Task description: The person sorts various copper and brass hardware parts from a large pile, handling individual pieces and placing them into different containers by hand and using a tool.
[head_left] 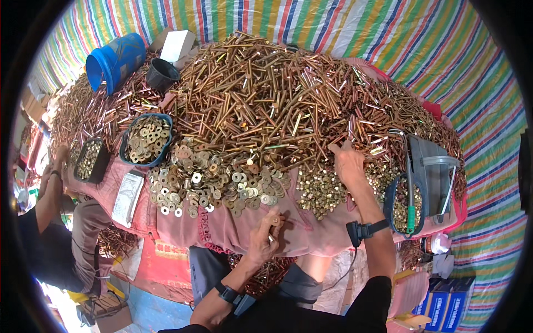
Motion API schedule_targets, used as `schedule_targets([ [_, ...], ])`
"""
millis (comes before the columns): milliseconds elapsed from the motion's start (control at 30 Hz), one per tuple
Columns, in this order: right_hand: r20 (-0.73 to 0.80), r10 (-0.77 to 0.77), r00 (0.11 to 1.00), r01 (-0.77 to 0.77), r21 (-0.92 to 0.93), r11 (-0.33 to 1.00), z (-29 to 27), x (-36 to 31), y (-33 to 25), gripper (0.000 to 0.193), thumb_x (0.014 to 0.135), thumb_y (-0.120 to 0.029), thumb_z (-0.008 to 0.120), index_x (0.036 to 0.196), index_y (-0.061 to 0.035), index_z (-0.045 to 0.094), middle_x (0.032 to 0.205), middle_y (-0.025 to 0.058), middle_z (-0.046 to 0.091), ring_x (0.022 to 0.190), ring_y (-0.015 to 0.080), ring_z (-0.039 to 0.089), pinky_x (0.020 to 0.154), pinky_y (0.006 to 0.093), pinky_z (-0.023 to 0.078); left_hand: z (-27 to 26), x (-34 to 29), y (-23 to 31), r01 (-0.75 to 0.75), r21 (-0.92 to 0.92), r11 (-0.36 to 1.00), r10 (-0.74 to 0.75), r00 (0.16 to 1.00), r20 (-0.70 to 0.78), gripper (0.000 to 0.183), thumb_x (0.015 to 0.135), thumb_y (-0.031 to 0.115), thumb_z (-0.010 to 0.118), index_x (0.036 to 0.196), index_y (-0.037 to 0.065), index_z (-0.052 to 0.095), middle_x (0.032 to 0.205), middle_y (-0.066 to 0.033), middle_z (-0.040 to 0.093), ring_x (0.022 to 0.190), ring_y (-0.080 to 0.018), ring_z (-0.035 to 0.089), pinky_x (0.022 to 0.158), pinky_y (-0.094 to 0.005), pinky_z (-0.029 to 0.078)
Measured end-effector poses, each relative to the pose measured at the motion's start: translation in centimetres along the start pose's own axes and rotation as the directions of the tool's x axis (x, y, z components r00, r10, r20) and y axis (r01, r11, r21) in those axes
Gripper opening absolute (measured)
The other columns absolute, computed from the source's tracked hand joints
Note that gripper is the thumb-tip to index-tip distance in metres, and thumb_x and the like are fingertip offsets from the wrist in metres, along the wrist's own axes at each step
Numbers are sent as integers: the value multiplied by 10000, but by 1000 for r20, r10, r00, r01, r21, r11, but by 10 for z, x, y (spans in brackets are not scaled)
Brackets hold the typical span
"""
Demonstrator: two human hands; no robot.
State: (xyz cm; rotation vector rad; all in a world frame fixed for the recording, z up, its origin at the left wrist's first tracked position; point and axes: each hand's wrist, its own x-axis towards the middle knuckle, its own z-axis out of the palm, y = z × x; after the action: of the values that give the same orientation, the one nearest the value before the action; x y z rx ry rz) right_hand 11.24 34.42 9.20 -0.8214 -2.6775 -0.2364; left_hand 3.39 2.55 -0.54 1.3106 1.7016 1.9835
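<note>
My left hand (265, 240) is raised over the near edge of the pink cloth, its fingers curled round a small washer (275, 221). A pale bit also shows between those fingers, too small to name. Just beyond lies a heap of flat round washers (194, 177). My right hand (350, 164) reaches to the near edge of a large pile of long brass-coloured bolts (261, 94), one finger stretched out to the left and the other fingertips partly hidden. Beneath and beside that wrist spreads a heap of small nuts (321, 191).
A blue tub of washers (147, 140), a dark tray of nuts (89, 161) and a silvery block (128, 198) stand left. At right are a nut tub (408, 205) with a green-handled tool (411, 219) and a grey bin (430, 166). Another person's arm (53, 188) works far left. A blue bucket (115, 61) lies behind.
</note>
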Motion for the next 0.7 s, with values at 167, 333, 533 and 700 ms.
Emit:
schedule_targets([
  [167,160,-66,985,75,-51,996,7,24,5,211,898,3,635,1051,-58,765,985,262,668,825,436,705,735,534,577,-4,0,3,-26,75,997,25,1000,17,586,964,-138,627,1513,27,502,1121,-177,741,996,-301,776,841,-363,627],
  [333,-178,39,983,10,264,964,-2,3,-2,137,918,-38,730,1054,-45,742,1003,196,695,823,411,692,737,477,574,-5,3,2,-59,127,990,55,998,31,606,952,-155,596,1518,33,487,1154,-192,742,1007,-313,774,848,-380,629],
  [533,158,444,882,-290,924,247,-31,-69,-50,100,990,-63,729,1053,13,717,954,85,751,805,129,710,677,280,557,-3,0,0,-27,47,999,26,999,34,593,957,-152,587,1513,28,484,1202,-203,738,1023,-337,765,877,-377,621],
  [700,402,216,890,-451,850,273,-42,-128,-114,118,958,-62,746,1056,-12,701,926,80,736,795,182,709,678,312,557,-3,-4,-2,50,99,994,-52,998,21,508,978,-108,639,1460,19,537,1213,-217,734,1034,-370,762,871,-393,620],
])
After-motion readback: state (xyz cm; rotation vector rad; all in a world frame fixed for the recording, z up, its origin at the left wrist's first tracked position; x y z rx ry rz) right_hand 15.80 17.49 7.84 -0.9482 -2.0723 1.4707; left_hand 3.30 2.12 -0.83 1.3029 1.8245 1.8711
